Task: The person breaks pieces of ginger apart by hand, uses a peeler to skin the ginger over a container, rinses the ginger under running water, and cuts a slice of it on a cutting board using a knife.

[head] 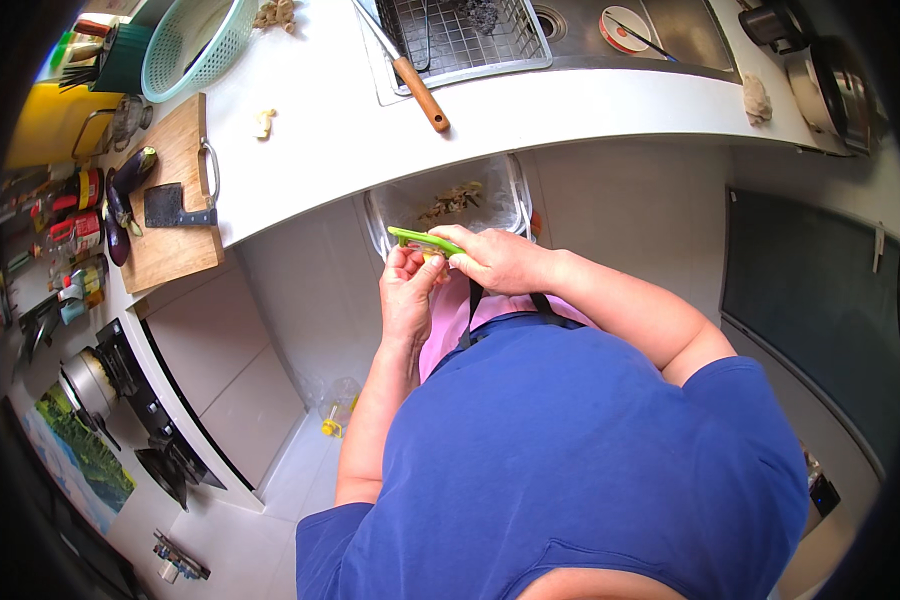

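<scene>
My right hand grips a green-handled peeler, which lies across the fingers of my left hand. In my left hand is a small pale yellow piece of ginger, mostly hidden by the fingers and the peeler. Both hands are above the near rim of a waste bin lined with a clear bag. Scraps and peelings lie inside the bin. On the white counter beyond, a peeled ginger piece sits apart from a heap of unpeeled ginger.
At left, a cleaver and eggplants lie on a wooden cutting board, near a green colander. A wooden-handled utensil overhangs the sink's wire basket. An oil bottle stands on the floor.
</scene>
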Available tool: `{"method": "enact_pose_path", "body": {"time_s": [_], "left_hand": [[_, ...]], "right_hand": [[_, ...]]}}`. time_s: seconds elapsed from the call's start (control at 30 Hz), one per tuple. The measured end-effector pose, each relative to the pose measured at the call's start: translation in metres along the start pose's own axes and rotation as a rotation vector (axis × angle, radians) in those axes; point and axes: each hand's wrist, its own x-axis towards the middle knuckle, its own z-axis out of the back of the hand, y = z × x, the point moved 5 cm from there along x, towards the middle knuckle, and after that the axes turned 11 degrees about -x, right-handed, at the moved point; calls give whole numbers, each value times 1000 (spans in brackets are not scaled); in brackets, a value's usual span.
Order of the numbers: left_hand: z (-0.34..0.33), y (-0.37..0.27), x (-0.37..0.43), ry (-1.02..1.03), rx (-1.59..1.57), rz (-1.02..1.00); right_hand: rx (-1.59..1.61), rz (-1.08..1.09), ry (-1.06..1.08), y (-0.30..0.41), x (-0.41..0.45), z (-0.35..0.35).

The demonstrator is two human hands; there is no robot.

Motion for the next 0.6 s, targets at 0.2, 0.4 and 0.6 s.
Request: {"method": "enact_pose_path", "body": {"time_s": [0.2, 0.4, 0.6], "left_hand": [[-2, -6, -1, 59, 74, -38], [-8, -4, -1, 102, 0, -20], [-5, 1, -1, 114, -44, 114]], "right_hand": [[-74, 3, 5, -4, 4, -4], [254, -298, 17, -40, 3, -17], [109, -46, -105, -7, -3, 8]]}}
